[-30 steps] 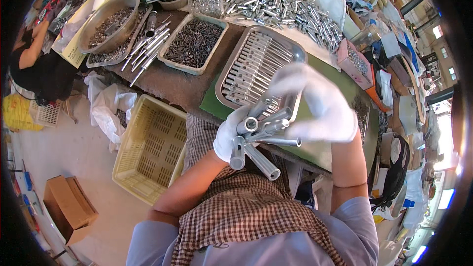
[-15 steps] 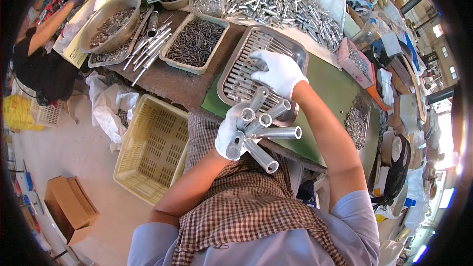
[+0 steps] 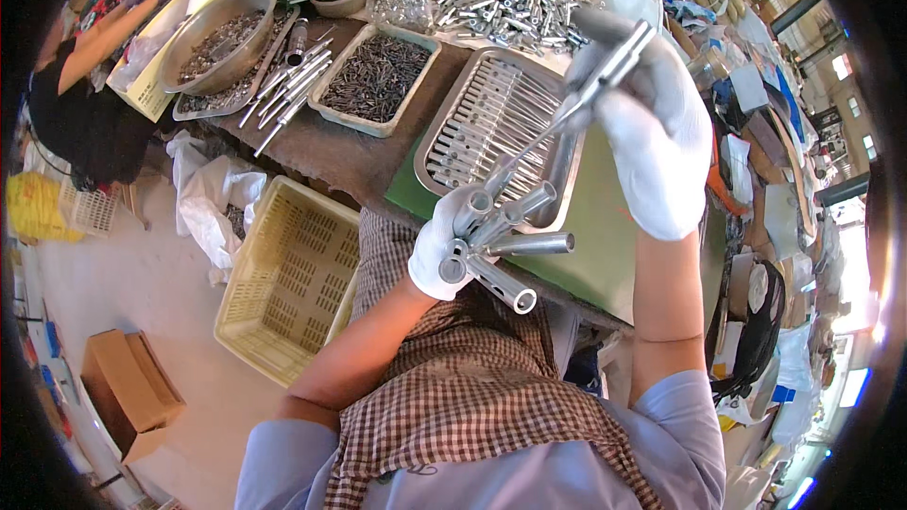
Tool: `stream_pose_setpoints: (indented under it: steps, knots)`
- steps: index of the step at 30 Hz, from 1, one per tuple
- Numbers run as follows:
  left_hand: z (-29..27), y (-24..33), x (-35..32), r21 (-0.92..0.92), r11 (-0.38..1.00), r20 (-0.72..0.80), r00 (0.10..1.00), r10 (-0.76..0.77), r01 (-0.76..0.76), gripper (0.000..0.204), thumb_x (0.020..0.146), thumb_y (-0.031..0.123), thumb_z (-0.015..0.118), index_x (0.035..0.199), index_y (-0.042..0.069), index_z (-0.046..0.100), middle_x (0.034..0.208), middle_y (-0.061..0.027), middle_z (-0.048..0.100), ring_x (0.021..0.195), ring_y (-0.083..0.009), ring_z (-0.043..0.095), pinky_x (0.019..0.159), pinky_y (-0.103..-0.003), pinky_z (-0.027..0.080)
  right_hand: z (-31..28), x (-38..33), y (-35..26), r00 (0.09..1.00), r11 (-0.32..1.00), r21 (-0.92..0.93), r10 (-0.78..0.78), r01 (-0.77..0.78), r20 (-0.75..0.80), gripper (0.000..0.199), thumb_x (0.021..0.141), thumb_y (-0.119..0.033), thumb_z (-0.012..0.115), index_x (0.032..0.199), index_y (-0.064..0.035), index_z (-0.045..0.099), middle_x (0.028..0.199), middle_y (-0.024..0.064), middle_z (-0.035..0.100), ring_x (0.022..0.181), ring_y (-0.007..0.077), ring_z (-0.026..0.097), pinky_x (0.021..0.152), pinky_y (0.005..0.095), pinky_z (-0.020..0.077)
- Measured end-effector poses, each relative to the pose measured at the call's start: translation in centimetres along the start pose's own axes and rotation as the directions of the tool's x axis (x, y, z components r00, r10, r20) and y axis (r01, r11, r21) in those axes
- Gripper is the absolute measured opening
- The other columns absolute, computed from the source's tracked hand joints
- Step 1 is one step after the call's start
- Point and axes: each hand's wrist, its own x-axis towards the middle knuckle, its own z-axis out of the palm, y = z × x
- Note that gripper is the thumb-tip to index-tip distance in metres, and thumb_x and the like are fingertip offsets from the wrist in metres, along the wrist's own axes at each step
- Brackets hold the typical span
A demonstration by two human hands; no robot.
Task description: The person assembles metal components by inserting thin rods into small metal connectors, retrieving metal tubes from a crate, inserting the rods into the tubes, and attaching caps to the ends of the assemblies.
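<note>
My left hand (image 3: pixel 436 250), in a white glove, is closed around a fanned bunch of several shiny metal tubes (image 3: pixel 531 244), their open ends pointing outward. My right hand (image 3: pixel 661 142), also gloved and a little blurred, is raised over the right side of the tray and grips a metal rod (image 3: pixel 619 64) with a thick cylindrical end. The rod's thin shaft slants down toward the tubes; whether its tip enters one I cannot tell. Beyond the left hand lies a metal tray (image 3: pixel 565 200) holding rows of similar slim rods.
Left of the tray stand a tub of dark screws (image 3: pixel 373 80), loose rods (image 3: pixel 293 85) and a round bowl (image 3: pixel 175 71). Metal parts (image 3: pixel 510 14) are heaped behind. A yellow crate (image 3: pixel 236 321) sits below the bench's left side. Another person's arm (image 3: pixel 104 38) is at far left.
My right hand has lifted out of the tray and moved up and to the right, now with a metal rod in it. The left hand has barely moved with its tubes.
</note>
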Motion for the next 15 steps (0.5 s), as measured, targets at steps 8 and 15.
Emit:
stream_pose_setpoints:
  steps: [8,15]
  knots:
    - [1.2,-1.4,1.1,-0.863,0.457,0.034,0.927,-0.373,0.216,0.082,0.073,0.009,0.078,0.138,0.001,0.03,0.122,-0.0187,0.057,0.111,-0.0284,0.061,0.093,-0.037,0.05,1.1,-1.2,2.6,0.892,0.822,-0.453,-0.137,0.344,0.43,0.038,0.076,-0.01,0.072,0.113,-0.0064,0.063,0.099,0.0113,0.068,0.09,0.0285,0.066,0.081,0.0369,0.0516]
    - [0.9,0.0,0.6,-0.643,0.742,-0.017,0.965,-0.261,0.19,0.082,0.073,0.007,0.079,0.138,0.0,0.03,0.123,-0.0188,0.057,0.111,-0.0269,0.061,0.093,-0.037,0.05,1.0,-1.0,3.0,0.846,0.76,-0.44,-0.265,0.479,0.463,0.032,0.075,-0.01,0.069,0.107,-0.01,0.062,0.085,0.0097,0.064,0.082,0.0314,0.063,0.074,0.0391,0.051]
